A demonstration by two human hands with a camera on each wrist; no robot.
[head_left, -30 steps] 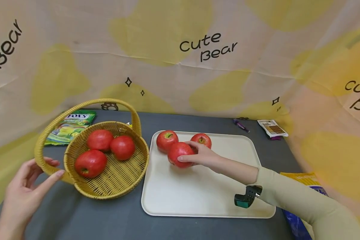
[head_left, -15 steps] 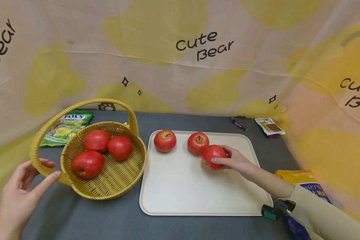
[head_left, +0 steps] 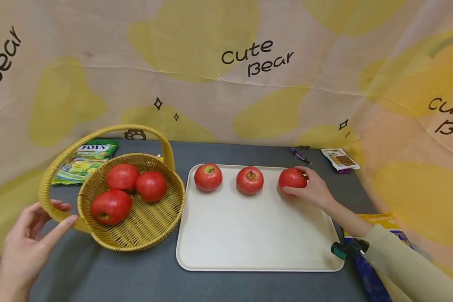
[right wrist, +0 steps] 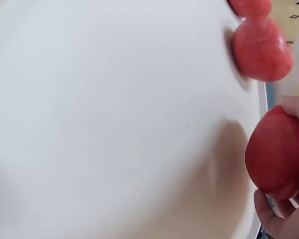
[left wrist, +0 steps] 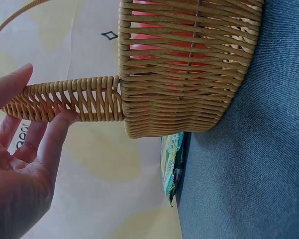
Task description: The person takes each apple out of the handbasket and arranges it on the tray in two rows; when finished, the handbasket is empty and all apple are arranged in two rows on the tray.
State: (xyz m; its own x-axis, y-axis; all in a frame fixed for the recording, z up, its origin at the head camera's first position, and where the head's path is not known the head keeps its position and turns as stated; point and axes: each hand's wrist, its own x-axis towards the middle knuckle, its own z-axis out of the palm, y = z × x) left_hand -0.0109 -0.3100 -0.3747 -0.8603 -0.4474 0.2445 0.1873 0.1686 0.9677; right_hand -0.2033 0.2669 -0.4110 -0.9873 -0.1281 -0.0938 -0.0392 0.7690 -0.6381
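My left hand (head_left: pixel 30 243) holds the lower left end of the yellow wicker basket's handle (left wrist: pixel 64 99), thumb on one side and fingers on the other. Three red apples lie inside the basket (head_left: pixel 154 230), to the left of a white tray (head_left: pixel 256 235). My right hand (head_left: pixel 313 191) grips a red apple (head_left: pixel 292 178) over the tray's back right part. In the right wrist view this apple (right wrist: pixel 278 154) sits between thumb and fingers, a shadow on the tray beside it. Two more apples, one at the back left (head_left: pixel 208 177) and one at the back middle (head_left: pixel 250 180), rest on the tray.
Behind the basket lies a green candy bag (head_left: pixel 84 161). A purple wrapped candy (head_left: pixel 300 155) and a small white and brown packet (head_left: pixel 339 159) are at the back right. A yellow and blue bag (head_left: pixel 368 268) lies right of the tray, partly under the right sleeve.
My right hand has carried its apple rightward, from in front of the other two tray apples to the back right. The left hand has kept its hold on the basket handle.
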